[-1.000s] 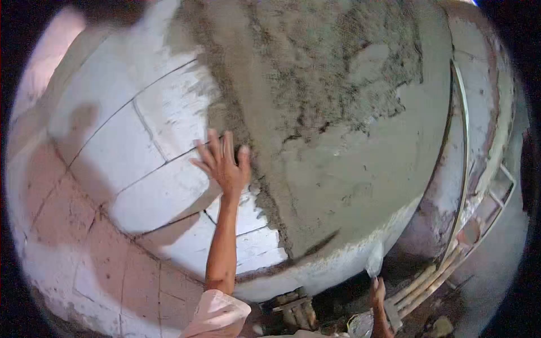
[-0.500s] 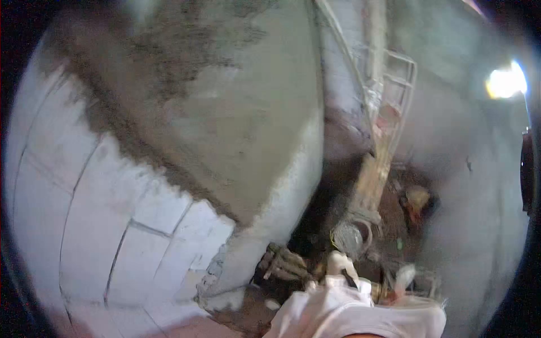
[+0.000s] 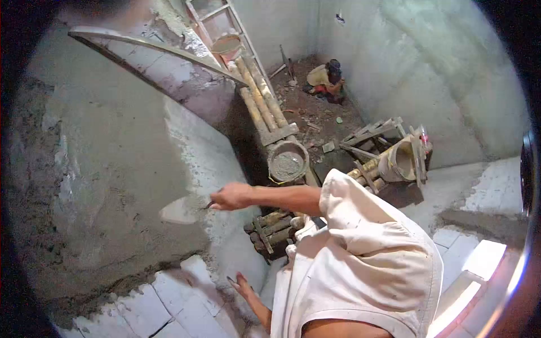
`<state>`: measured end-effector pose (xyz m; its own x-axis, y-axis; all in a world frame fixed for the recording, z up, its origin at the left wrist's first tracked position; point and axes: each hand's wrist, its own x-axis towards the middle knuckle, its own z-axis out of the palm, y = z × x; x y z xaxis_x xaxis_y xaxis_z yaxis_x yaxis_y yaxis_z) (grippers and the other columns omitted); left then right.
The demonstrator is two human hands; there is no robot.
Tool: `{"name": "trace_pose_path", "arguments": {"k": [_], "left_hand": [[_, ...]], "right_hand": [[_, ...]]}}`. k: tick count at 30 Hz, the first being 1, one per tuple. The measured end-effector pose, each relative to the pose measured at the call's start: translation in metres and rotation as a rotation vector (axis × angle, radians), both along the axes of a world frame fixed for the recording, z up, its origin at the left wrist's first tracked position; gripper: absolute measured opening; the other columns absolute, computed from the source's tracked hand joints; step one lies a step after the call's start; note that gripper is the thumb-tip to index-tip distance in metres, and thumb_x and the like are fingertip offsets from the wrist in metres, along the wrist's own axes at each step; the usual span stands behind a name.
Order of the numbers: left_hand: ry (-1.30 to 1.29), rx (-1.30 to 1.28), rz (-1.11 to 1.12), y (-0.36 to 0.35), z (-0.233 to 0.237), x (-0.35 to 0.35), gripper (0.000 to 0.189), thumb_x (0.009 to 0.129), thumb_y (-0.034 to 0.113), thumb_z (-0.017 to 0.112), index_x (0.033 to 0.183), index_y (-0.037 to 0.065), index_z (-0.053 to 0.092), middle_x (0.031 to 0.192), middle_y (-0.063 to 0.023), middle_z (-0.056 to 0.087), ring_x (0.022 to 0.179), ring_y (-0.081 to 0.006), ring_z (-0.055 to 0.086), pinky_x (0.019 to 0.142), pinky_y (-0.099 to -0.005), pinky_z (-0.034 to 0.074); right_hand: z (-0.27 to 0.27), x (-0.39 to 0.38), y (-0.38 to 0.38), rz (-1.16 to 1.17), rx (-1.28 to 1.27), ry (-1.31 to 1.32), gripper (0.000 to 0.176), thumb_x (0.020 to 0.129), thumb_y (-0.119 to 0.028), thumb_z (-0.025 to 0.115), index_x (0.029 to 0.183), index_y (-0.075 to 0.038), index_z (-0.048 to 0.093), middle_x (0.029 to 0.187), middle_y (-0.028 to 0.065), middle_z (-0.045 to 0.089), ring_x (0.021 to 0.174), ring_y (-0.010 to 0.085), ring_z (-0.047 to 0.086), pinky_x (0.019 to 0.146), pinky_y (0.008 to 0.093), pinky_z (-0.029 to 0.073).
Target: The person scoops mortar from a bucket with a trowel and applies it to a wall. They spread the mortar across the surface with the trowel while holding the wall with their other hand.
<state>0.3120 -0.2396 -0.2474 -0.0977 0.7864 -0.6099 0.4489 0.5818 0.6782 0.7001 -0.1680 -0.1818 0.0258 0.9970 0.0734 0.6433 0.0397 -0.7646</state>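
My right hand (image 3: 232, 196) is closed around the handle of a trowel (image 3: 183, 210). Its pale blade lies over the wet grey plaster (image 3: 124, 169) near the lighter strip of wall. Lower down, my left hand (image 3: 243, 286) reaches toward the white block wall (image 3: 177, 293), fingers apart. A bucket of wet mortar (image 3: 287, 162) stands beyond my right forearm.
Bamboo poles (image 3: 259, 104) lead toward another bucket (image 3: 226, 46) beside a ladder (image 3: 220, 17). On the right, an opened bucket (image 3: 399, 160) rests on a bamboo platform. A person (image 3: 327, 78) crouches on the rubble-strewn floor (image 3: 307, 121) below.
The view has swung, bringing more of the floor and the crouching person into sight. My right arm with the trowel and my left hand now show; neither was visible before.
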Motion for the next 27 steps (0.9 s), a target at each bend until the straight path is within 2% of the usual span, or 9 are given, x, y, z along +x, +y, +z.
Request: {"name": "trace_pose_path", "arguments": {"k": [3,7,12,15,17,20,23,25,27], "left_hand": [[-0.203,0.175,-0.017,0.020,-0.027,0.020,0.086,0.091,0.031,0.066,0.154,0.010,0.013,0.144,-0.0203,0.041,0.128,-0.0270,0.042,0.108,-0.0363,0.031],[-0.184,0.128,-0.175,-0.013,-0.045,0.029,0.086,0.090,0.029,0.068,0.154,0.010,0.013,0.135,-0.0211,0.050,0.124,-0.0263,0.048,0.103,-0.0364,0.038],[0.224,-0.121,-0.535,-0.084,-0.117,-0.060,0.089,0.088,0.031,0.069,0.154,0.008,0.013,0.136,-0.0223,0.048,0.126,-0.0288,0.047,0.101,-0.0383,0.040],[0.399,-0.209,-0.665,-0.123,-0.133,-0.101,0.090,0.088,0.032,0.069,0.154,0.008,0.013,0.138,-0.0226,0.047,0.126,-0.0293,0.046,0.101,-0.0388,0.040],[0.457,-0.210,-0.707,-0.132,-0.140,-0.113,0.090,0.088,0.032,0.070,0.154,0.008,0.013,0.139,-0.0228,0.046,0.127,-0.0297,0.046,0.101,-0.0391,0.040],[0.502,-0.111,-0.745,-0.121,-0.155,-0.117,0.091,0.087,0.032,0.070,0.154,0.008,0.013,0.141,-0.0231,0.044,0.127,-0.0303,0.046,0.101,-0.0396,0.040],[0.384,0.089,-0.679,-0.084,-0.189,-0.113,0.092,0.087,0.033,0.070,0.154,0.008,0.012,0.142,-0.0233,0.042,0.128,-0.0308,0.045,0.101,-0.0401,0.040],[0.037,-0.076,-0.350,-0.052,-0.184,-0.083,0.094,0.087,0.035,0.070,0.154,0.009,0.010,0.149,-0.0228,0.034,0.131,-0.0335,0.042,0.103,-0.0431,0.039],[-0.042,-0.154,-0.062,-0.024,-0.059,0.023,0.089,0.092,0.037,0.062,0.155,0.012,0.005,0.152,-0.0212,0.030,0.136,-0.0350,0.038,0.107,-0.0459,0.034]], "right_hand": [[0.026,-0.032,-0.015,0.020,-0.032,0.123,0.044,0.098,-0.050,0.042,0.105,-0.007,0.051,0.086,0.0240,0.063,0.080,0.0471,0.059,0.070,0.0583,0.044],[-0.038,-0.018,-0.073,-0.111,-0.249,0.188,0.042,0.097,-0.048,0.044,0.108,-0.008,0.053,0.085,0.0232,0.064,0.082,0.0462,0.061,0.073,0.0555,0.047],[-0.167,0.081,-0.233,-0.711,-0.813,-0.046,0.049,0.093,-0.048,0.047,0.109,-0.004,0.060,0.100,0.0247,0.067,0.090,0.0418,0.065,0.078,0.0527,0.051],[-0.145,0.111,-0.346,-0.950,-0.747,-0.325,0.031,0.094,-0.033,0.051,0.099,-0.003,0.059,0.090,0.0281,0.065,0.086,0.0423,0.065,0.073,0.0511,0.052],[-0.151,0.120,-0.406,-1.243,-0.695,-0.249,0.027,0.094,-0.030,0.052,0.101,-0.004,0.057,0.095,0.0284,0.064,0.088,0.0423,0.064,0.072,0.0512,0.051],[-0.183,0.123,-0.478,-1.268,-0.832,-0.250,0.047,0.093,-0.043,0.050,0.114,-0.001,0.056,0.107,0.0289,0.063,0.100,0.0446,0.061,0.079,0.0502,0.050],[-0.153,0.099,-0.454,-1.612,-0.815,0.060,0.051,0.092,-0.045,0.049,0.117,-0.001,0.056,0.111,0.0282,0.063,0.106,0.0451,0.059,0.085,0.0494,0.049],[-0.162,0.087,-0.438,-1.601,-0.806,0.102,0.054,0.090,-0.047,0.051,0.108,0.004,0.059,0.108,0.0276,0.064,0.106,0.0437,0.060,0.087,0.0483,0.048],[-0.240,0.104,-0.456,-1.265,-0.696,0.087,0.052,0.087,-0.045,0.057,0.100,0.005,0.060,0.103,0.0274,0.065,0.101,0.0425,0.062,0.084,0.0474,0.049]]}}
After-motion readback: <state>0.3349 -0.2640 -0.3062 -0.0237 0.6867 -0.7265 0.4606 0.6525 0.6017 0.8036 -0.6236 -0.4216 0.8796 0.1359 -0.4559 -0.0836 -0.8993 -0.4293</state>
